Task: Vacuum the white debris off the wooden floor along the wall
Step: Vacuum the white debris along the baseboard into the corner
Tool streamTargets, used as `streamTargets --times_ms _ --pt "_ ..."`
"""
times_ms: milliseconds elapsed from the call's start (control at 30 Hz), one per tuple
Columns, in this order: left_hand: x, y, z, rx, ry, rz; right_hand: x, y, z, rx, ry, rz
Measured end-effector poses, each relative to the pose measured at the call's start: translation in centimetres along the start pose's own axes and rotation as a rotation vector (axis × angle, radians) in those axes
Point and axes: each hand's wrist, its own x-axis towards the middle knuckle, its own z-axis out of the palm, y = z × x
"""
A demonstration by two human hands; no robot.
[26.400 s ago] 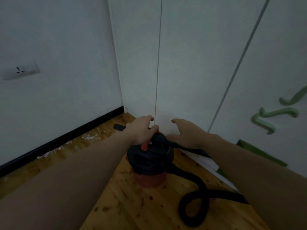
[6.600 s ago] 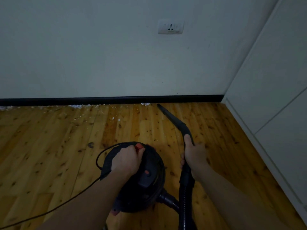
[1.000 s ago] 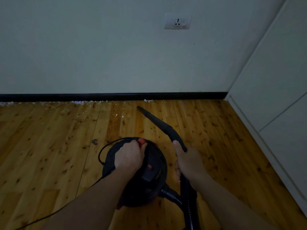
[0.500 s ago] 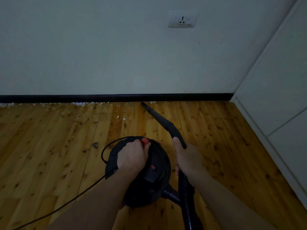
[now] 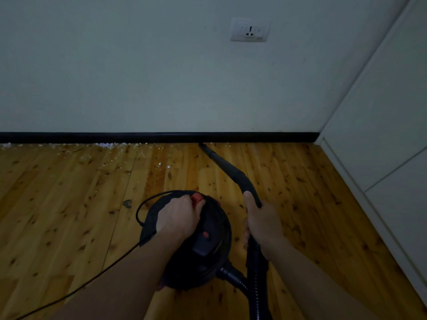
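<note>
White debris (image 5: 106, 145) lies at ten o'clock against the baseboard (image 5: 138, 137), while the left hand (image 5: 178, 219) grips the vacuum (image 5: 208, 248) handle and the right hand (image 5: 262, 224) holds the nozzle (image 5: 227, 168), its tip at twelve o'clock touching the baseboard.

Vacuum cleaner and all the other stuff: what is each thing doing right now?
Vacuum cleaner: upright on the floor, left hand gripping its top.
Nozzle: tip at the baseboard, held by the right hand.
White debris: lying along the baseboard, left of the nozzle tip.
Power cord: trailing off to the left across the floor.
Wall socket: nothing plugged in.
</note>
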Motion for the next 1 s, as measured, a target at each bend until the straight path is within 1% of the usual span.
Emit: streamTargets --times_ms 267,433,633,1000 --pt "0.1 0.0 0.1 0.014 0.01 -0.004 -0.1 0.2 -0.7 -0.031 0.032 -0.022" --pt "0.2 0.0 0.2 0.017 0.008 0.0 0.0 0.6 -1.6 -0.025 0.067 0.015" --pt "0.1 -0.3 0.3 0.023 0.013 0.007 0.0 0.8 -2.3 -0.012 0.082 0.012" --pt "1.0 -0.9 -0.1 0.09 0.002 0.081 -1.0 0.5 -3.3 0.018 0.1 0.051"
